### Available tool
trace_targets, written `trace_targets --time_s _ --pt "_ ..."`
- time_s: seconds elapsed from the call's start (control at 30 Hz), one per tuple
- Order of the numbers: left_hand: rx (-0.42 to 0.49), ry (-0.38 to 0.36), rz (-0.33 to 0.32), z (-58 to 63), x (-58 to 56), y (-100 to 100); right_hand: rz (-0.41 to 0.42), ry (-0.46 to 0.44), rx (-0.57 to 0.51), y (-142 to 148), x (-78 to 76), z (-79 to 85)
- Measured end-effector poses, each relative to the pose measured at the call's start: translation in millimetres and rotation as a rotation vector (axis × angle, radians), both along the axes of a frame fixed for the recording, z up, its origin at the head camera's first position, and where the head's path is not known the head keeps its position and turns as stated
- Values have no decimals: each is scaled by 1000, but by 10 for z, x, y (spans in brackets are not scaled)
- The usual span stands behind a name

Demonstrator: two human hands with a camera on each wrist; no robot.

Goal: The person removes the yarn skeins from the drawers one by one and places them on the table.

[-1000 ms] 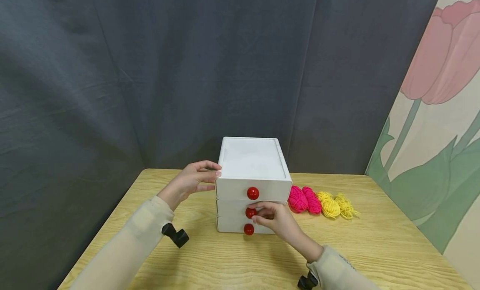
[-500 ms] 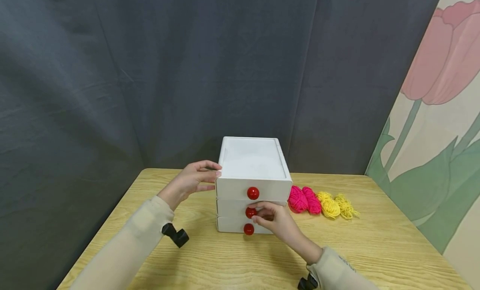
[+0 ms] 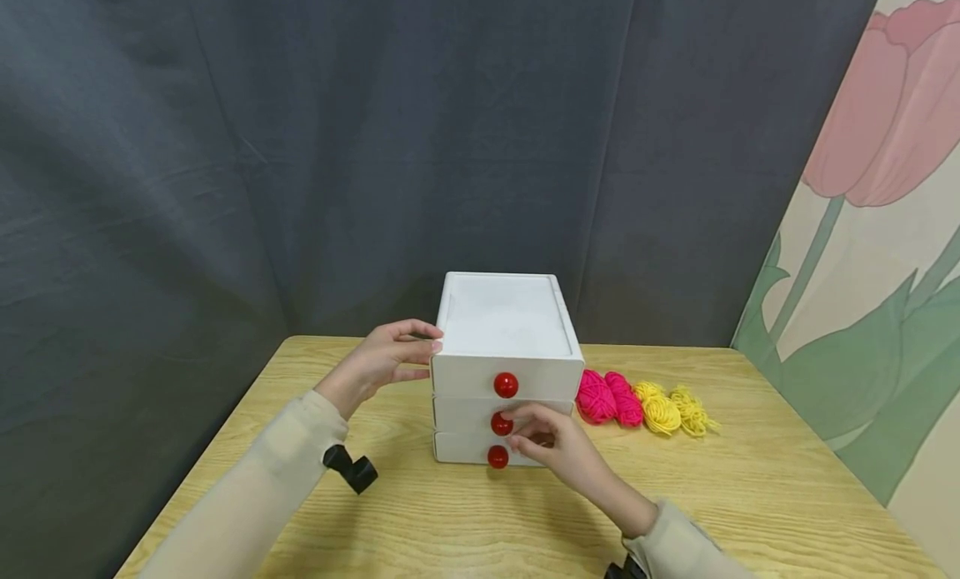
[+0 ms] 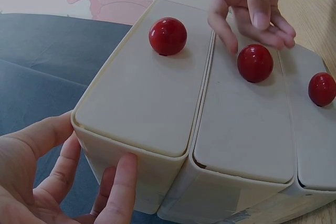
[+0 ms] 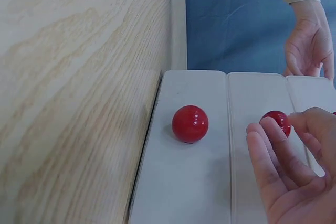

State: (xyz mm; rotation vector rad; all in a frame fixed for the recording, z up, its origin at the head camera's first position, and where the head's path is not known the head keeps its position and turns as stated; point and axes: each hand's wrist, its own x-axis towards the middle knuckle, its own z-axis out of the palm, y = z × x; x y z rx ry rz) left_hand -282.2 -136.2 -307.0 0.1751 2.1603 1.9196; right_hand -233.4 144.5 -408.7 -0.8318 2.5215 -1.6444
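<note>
A white drawer unit with three drawers stands on the table, all of them pushed in. Each front carries a round red knob: top, middle and bottom. My left hand rests against the unit's upper left front corner; its extended fingers touch the casing in the left wrist view. Beside the middle knob is my right hand, its fingers loosely bent and parted around the knob without gripping it. In the left wrist view, a small space shows between those right fingers and the middle knob.
Pink yarn bundles and yellow yarn bundles lie to the right of the unit on the wooden table. A dark cloth hangs behind. The wall at right shows a painted tulip.
My right hand has loosened its pinch on the middle knob and drawn slightly back to the right. The left hand and the drawers have stayed in place.
</note>
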Motion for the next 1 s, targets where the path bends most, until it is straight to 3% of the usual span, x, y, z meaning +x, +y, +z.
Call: trace_targets --time_s 0.43,1.0 --pt "1 2 -8 1 3 -2 20 -90 16 67 193 20" --pt "12 6 -6 11 18 6 32 -113 24 65 66 -243"
